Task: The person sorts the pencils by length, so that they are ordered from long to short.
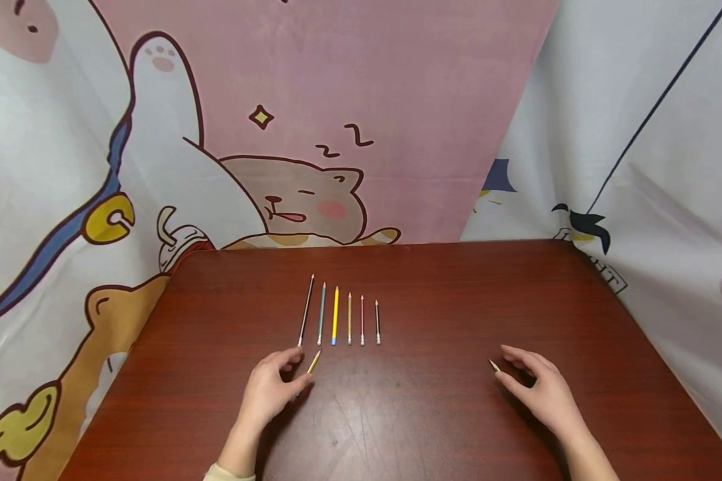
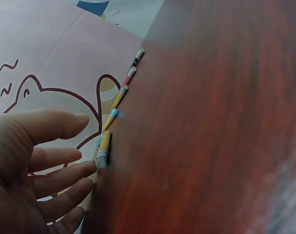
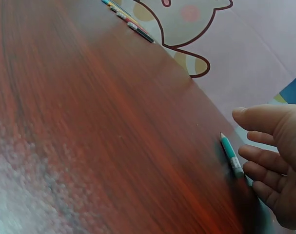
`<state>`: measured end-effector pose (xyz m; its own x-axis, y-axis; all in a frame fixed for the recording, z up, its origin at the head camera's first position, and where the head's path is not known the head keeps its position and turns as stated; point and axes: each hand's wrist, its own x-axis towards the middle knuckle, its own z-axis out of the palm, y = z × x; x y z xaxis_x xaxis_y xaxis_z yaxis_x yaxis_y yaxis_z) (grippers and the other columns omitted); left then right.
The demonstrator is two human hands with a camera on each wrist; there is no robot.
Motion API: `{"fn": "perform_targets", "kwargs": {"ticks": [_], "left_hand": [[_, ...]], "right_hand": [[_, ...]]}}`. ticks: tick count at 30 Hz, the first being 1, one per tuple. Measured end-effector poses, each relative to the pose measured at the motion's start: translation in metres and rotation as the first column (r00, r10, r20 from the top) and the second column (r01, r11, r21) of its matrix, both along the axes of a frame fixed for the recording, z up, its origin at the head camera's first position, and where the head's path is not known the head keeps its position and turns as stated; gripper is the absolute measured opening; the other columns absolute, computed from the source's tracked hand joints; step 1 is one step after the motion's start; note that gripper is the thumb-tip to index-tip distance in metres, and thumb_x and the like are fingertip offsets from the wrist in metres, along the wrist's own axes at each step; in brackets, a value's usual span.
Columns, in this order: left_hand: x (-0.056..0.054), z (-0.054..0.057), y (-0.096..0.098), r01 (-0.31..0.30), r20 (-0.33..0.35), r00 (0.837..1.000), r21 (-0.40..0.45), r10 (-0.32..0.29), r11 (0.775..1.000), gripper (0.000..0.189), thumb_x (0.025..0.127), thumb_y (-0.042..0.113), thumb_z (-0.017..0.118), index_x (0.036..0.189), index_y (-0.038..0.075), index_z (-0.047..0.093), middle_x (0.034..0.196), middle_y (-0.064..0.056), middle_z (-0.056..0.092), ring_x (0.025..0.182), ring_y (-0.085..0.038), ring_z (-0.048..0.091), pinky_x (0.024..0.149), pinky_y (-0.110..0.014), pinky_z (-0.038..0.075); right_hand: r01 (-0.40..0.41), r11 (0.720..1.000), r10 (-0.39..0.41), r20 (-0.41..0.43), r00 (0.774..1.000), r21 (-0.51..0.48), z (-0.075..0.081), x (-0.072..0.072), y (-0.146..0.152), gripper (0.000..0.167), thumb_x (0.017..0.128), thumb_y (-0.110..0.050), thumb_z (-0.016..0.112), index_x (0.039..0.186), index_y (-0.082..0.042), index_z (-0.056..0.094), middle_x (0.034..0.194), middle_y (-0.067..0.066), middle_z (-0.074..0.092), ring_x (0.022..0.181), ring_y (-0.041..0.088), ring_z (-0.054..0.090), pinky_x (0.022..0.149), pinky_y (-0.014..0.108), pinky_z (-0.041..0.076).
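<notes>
My left hand (image 1: 269,387) is at the near end of the pencil row, its thumb and fingers spread apart. Just beyond its fingertips lies a short yellow pencil (image 2: 104,150) with an eraser end, tilted on the table. On the right side, my right hand (image 1: 544,391) hovers low with thumb and fingers parted. Close to those fingers, a short green pencil (image 3: 231,156) rests on the wood, its sharp tip pointing away to the left. Neither hand grips a pencil.
Several pencils stand side by side on the brown table (image 1: 433,414), from a long black pencil (image 1: 306,310) on the left, past a yellow pencil (image 1: 335,316) with a blue end, to a shorter black pencil (image 1: 378,322). Cartoon-printed cloth (image 1: 421,100) hangs behind the table.
</notes>
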<state>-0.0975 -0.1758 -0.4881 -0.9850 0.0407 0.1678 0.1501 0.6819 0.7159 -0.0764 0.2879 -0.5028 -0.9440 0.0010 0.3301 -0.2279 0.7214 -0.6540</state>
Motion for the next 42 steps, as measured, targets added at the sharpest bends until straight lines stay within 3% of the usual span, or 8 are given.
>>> {"fn": "perform_targets", "kwargs": {"ticks": [6, 11, 22, 33, 42], "left_hand": [[0.001, -0.001, -0.001, 0.005, -0.017, 1.000, -0.020, -0.005, 1.000, 0.048, 0.072, 0.015, 0.087, 0.117, 0.004, 0.071, 0.101, -0.005, 0.070, 0.090, -0.025, 0.065, 0.082, -0.042, 0.050], [0.000, -0.004, -0.001, 0.015, -0.041, 0.999, -0.044, -0.017, 0.999, 0.050, 0.070, 0.016, 0.088, 0.116, 0.003, 0.072, 0.101, -0.004, 0.069, 0.089, -0.024, 0.063, 0.080, -0.041, 0.049], [0.000, -0.007, 0.003, 0.002, -0.014, 1.000, -0.106, -0.004, 0.994, 0.047, 0.068, 0.020, 0.089, 0.111, 0.011, 0.075, 0.095, 0.004, 0.065, 0.084, -0.016, 0.059, 0.074, -0.043, 0.042], [0.000, -0.009, 0.006, -0.023, -0.018, 1.000, -0.144, 0.020, 0.989, 0.046, 0.064, 0.018, 0.091, 0.107, 0.012, 0.075, 0.087, 0.005, 0.063, 0.080, -0.015, 0.058, 0.070, -0.041, 0.040], [0.000, -0.009, 0.007, -0.037, -0.028, 0.999, -0.146, 0.034, 0.989, 0.041, 0.065, 0.016, 0.091, 0.102, 0.014, 0.074, 0.084, 0.006, 0.062, 0.077, -0.015, 0.057, 0.070, -0.041, 0.039]], "right_hand": [[-0.009, 0.999, 0.010, -0.013, 1.000, 0.033, -0.005, 0.001, 0.005, 0.048, 0.076, -0.011, 0.085, 0.121, -0.005, 0.068, 0.106, 0.005, 0.067, 0.095, 0.002, 0.051, 0.079, 0.010, 0.037], [0.003, 0.996, -0.003, -0.010, 1.000, 0.087, -0.007, 0.001, 0.006, 0.048, 0.074, -0.014, 0.087, 0.119, -0.008, 0.070, 0.105, 0.002, 0.065, 0.092, 0.005, 0.049, 0.077, 0.018, 0.036], [0.029, 0.992, -0.032, 0.023, 0.999, 0.126, -0.010, 0.001, 0.005, 0.046, 0.074, -0.015, 0.087, 0.117, -0.009, 0.072, 0.103, 0.004, 0.060, 0.093, 0.023, 0.048, 0.077, 0.034, 0.031], [0.028, 0.990, -0.020, -0.057, 0.998, 0.138, -0.016, 0.000, 0.008, 0.044, 0.069, -0.010, 0.089, 0.111, -0.012, 0.075, 0.091, -0.005, 0.060, 0.086, 0.010, 0.045, 0.075, 0.029, 0.032], [0.029, 0.988, -0.020, -0.060, 0.998, 0.151, -0.016, 0.000, 0.009, 0.040, 0.071, -0.008, 0.088, 0.109, -0.013, 0.076, 0.086, -0.009, 0.060, 0.082, 0.010, 0.047, 0.073, 0.027, 0.033]]}}
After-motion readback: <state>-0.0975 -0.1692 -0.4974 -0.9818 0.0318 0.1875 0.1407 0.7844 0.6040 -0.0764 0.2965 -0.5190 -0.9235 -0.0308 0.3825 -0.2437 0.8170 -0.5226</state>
